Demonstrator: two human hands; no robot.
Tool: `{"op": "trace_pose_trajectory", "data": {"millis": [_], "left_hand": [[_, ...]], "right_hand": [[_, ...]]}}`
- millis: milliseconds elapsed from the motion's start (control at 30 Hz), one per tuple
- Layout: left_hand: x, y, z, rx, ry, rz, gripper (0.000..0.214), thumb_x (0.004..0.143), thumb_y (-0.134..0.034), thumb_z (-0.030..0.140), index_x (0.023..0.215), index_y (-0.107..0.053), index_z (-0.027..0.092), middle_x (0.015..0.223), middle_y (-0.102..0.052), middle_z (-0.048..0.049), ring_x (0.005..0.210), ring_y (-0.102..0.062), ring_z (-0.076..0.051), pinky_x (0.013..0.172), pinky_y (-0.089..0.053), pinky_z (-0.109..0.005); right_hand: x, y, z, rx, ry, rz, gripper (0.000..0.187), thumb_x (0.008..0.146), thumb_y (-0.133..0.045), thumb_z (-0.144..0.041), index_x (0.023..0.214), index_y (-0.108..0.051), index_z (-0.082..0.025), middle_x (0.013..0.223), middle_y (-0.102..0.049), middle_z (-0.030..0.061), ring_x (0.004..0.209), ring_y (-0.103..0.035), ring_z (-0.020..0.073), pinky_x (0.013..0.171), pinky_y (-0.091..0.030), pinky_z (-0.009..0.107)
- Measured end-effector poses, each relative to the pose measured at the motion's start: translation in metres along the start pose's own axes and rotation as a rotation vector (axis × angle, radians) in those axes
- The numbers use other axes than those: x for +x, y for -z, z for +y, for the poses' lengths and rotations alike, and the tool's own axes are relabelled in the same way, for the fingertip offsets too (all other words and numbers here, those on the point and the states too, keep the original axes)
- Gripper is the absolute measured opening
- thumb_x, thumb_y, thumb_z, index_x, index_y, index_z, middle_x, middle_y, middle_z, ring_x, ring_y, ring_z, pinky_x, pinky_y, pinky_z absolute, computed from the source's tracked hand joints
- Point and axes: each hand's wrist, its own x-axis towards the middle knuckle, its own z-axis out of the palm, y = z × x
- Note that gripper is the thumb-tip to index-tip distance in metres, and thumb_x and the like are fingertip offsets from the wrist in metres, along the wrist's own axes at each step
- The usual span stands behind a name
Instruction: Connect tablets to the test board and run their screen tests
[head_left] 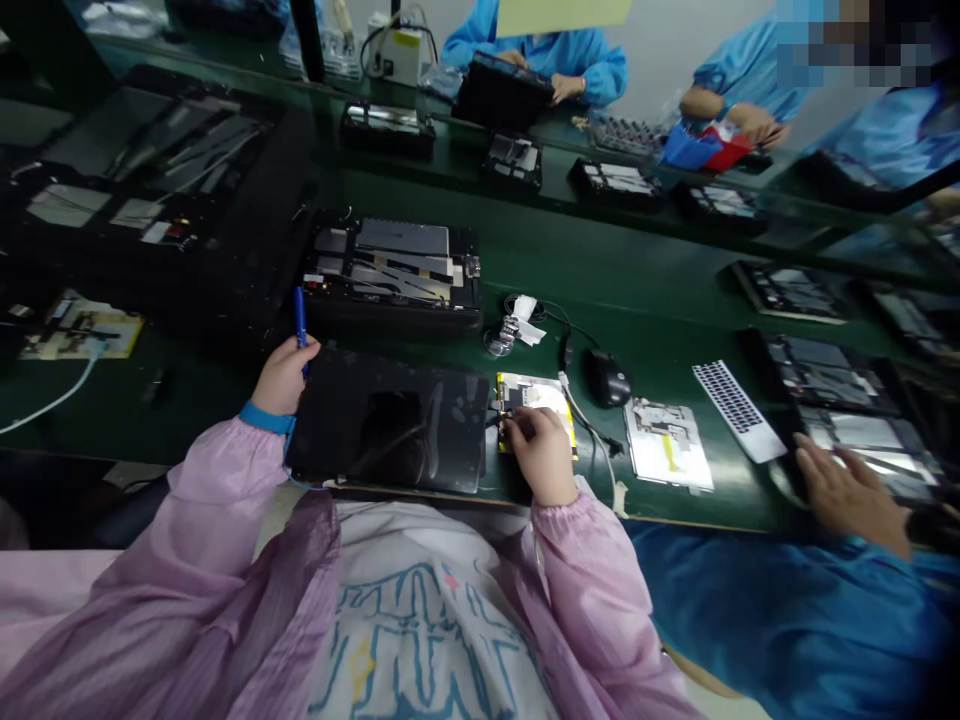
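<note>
we see a long green bench [660, 300] running left to right. on its near edge, straight ahead of us, lies a black panel [390, 420], flat and glossy. just beyond it sits an open device [394, 265] with its insides showing. at the far right a co-worker's hand [851, 490] in a blue sleeve rests on another unit. our left hand [283, 378] sits at the panel's far left corner, closed around a blue pen [300, 320] that stands upright. our right hand [541, 455] lies just right of the panel, fingers bent down onto a small yellow-edged board [534, 392]; we cannot tell whether it pinches anything. a black mouse [607, 378] lies near, right of the board.
</note>
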Motion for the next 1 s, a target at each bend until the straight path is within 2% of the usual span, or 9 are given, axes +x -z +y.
{"op": "trace_pose_trajectory", "data": {"millis": [200, 433, 600, 833, 1000], "left_hand": [[0.001, 0.004, -0.004, 0.043, -0.013, -0.017, 0.017, 0.069, -0.062, 0.033, 0.072, -0.053, 0.019, 0.051, -0.039, 0.0058, 0.041, -0.031, -0.008, 0.039, -0.022, -0.023], [0.001, 0.003, -0.003, 0.024, -0.029, -0.019, 0.017, 0.066, -0.063, 0.032, 0.070, -0.054, 0.018, 0.058, -0.044, 0.0035, 0.050, -0.037, -0.009, 0.045, -0.029, -0.023], [-0.003, -0.001, -0.001, 0.001, 0.001, -0.008, 0.016, 0.066, -0.062, 0.030, 0.068, -0.052, 0.018, 0.056, -0.041, 0.0044, 0.051, -0.040, -0.010, 0.049, -0.032, -0.023], [-0.009, -0.002, 0.001, 0.003, -0.009, -0.024, 0.015, 0.068, -0.059, 0.030, 0.067, -0.050, 0.018, 0.057, -0.041, 0.0043, 0.052, -0.039, -0.010, 0.051, -0.031, -0.023], [-0.011, -0.002, 0.001, -0.016, 0.032, -0.025, 0.015, 0.068, -0.059, 0.029, 0.068, -0.049, 0.018, 0.054, -0.038, 0.0052, 0.051, -0.037, -0.010, 0.051, -0.030, -0.024]], "right_hand": [[0.003, -0.002, -0.001, 0.000, -0.011, 0.018, 0.019, 0.082, -0.052, -0.028, 0.083, -0.066, -0.016, 0.085, -0.062, 0.0107, 0.070, -0.058, 0.0211, 0.070, -0.051, 0.039], [-0.002, -0.006, -0.002, -0.031, -0.031, 0.070, 0.015, 0.080, -0.051, -0.025, 0.083, -0.063, -0.017, 0.085, -0.063, 0.0108, 0.070, -0.058, 0.0217, 0.071, -0.050, 0.040], [-0.004, -0.008, -0.004, -0.062, -0.030, 0.093, 0.013, 0.080, -0.050, -0.025, 0.081, -0.060, -0.018, 0.082, -0.061, 0.0112, 0.077, -0.057, 0.0248, 0.074, -0.049, 0.042], [-0.007, -0.012, -0.003, -0.090, -0.032, 0.120, 0.011, 0.081, -0.050, -0.027, 0.074, -0.056, -0.021, 0.075, -0.059, 0.0100, 0.075, -0.055, 0.0258, 0.071, -0.047, 0.042], [-0.006, -0.011, 0.000, -0.111, -0.013, 0.090, 0.011, 0.081, -0.050, -0.029, 0.076, -0.056, -0.021, 0.079, -0.059, 0.0126, 0.079, -0.054, 0.0280, 0.073, -0.047, 0.045]]}}
